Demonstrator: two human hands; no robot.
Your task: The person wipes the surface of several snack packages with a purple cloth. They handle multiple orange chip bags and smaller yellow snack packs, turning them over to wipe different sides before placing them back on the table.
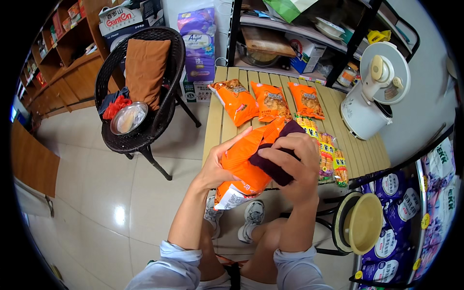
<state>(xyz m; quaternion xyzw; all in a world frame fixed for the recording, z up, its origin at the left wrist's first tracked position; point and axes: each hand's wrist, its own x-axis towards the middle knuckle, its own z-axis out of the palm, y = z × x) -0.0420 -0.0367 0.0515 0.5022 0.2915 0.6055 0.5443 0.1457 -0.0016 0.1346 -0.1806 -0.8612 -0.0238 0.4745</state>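
Observation:
My left hand [217,163] grips an orange snack bag [241,154] by its side, above my knees and just in front of the slatted table. In my right hand [299,161] is a dark purple cloth [273,165], pressed against the bag's face. The bag is tilted, its white printed panel towards the floor. On the table beyond lie an orange snack bag [235,101] at the left, a second orange bag [272,101] in the middle and a third orange bag [307,100] at the right. Several clear packs of corn-shaped snacks [326,154] lie beside my right hand, partly hidden by it.
The slatted table [366,152] bears a white rice cooker [366,108] with its lid up. A black wicker chair [156,134] at the left holds a brown cushion [146,72] and a metal bowl [128,119]. Yellow basin [366,223] stands at the right, near detergent bags [389,239].

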